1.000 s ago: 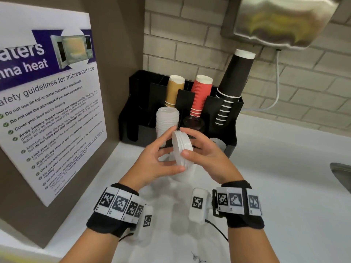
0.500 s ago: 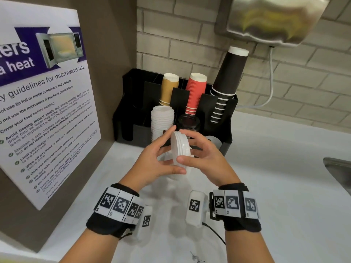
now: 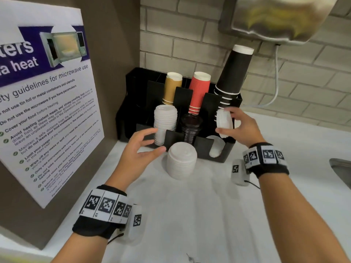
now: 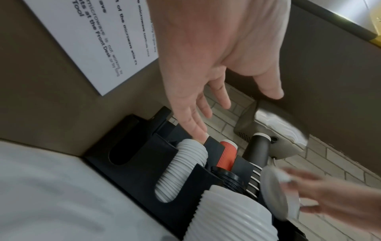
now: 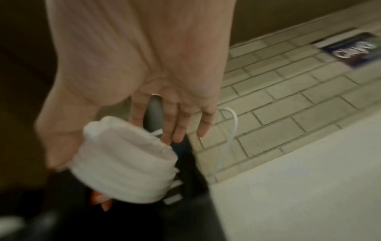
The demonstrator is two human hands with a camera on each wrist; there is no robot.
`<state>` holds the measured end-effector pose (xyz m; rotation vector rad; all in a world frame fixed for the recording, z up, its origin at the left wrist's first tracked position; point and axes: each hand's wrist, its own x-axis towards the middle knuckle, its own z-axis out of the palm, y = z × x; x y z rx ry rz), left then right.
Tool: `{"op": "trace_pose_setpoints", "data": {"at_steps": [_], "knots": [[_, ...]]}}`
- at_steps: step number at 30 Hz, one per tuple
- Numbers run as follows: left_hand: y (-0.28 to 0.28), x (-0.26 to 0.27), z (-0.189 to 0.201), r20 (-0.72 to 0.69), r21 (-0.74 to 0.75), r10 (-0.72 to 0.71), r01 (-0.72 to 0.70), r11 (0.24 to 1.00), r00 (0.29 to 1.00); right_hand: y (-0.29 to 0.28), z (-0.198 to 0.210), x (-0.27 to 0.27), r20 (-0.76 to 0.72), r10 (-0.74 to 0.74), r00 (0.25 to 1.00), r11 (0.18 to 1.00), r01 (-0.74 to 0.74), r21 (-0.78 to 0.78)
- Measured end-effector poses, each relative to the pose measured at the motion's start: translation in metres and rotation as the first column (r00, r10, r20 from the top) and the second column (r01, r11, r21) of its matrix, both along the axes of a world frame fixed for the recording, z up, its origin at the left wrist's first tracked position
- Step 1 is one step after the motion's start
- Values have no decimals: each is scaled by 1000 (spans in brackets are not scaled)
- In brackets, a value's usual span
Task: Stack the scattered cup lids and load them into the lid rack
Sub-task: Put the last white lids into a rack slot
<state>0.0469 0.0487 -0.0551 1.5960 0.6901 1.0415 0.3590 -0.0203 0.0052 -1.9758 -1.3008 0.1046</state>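
Observation:
My right hand (image 3: 230,123) grips a short stack of white lids (image 3: 224,121) on edge, above the right front slot (image 3: 216,147) of the black rack (image 3: 190,137). In the right wrist view the held lids (image 5: 128,161) lie between thumb and fingers. My left hand (image 3: 148,141) hovers open and empty in front of the rack's left slot, which holds a white lid stack (image 3: 165,120). A tall stack of white lids (image 3: 181,160) stands on the counter just before the rack, also seen as a ribbed lid stack (image 4: 228,216) in the left wrist view. Black lids (image 3: 190,126) fill the middle slot.
Tan cups (image 3: 171,88), red cups (image 3: 199,90) and black cups (image 3: 232,73) stand in the rack's back slots. A microwave notice (image 3: 43,103) hangs on the left wall. A steel dispenser (image 3: 277,18) hangs above. A sink edge (image 3: 341,169) lies at the right on the white counter (image 3: 209,215).
My left hand let go of the lid stack and drew back open. My right hand carried the lids to the right, over the rack's right slot. The tall stack on the counter is now uncovered.

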Motion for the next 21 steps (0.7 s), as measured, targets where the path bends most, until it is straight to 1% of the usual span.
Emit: {"op": "trace_pose_setpoints", "data": {"at_steps": [2,3,7,10,14,19,21], "knots": [[2,-2,-1,-31,16,25,-24,1000,999,7,-7,9,132,47,990,969,-13,-247],[2,-2,-1,-37,19,31,-31,999,999,11,-9,10,182,65,981,944,-1,-331],[-1,-1,1,-66,32,43,-41,999,997,26,-2,12,287,135,949,865,29,-502],[-3,0,2,-63,26,43,-42,999,997,33,-1,14,377,204,903,811,60,-582],[-4,-1,4,-60,26,53,-51,998,997,43,-13,9,482,291,827,747,118,-654],[-4,-5,2,-61,13,63,-63,998,996,47,-29,9,483,327,812,681,151,-716],[-4,-5,2,-65,11,67,-67,998,996,48,-34,8,505,343,792,663,177,-727]]}}
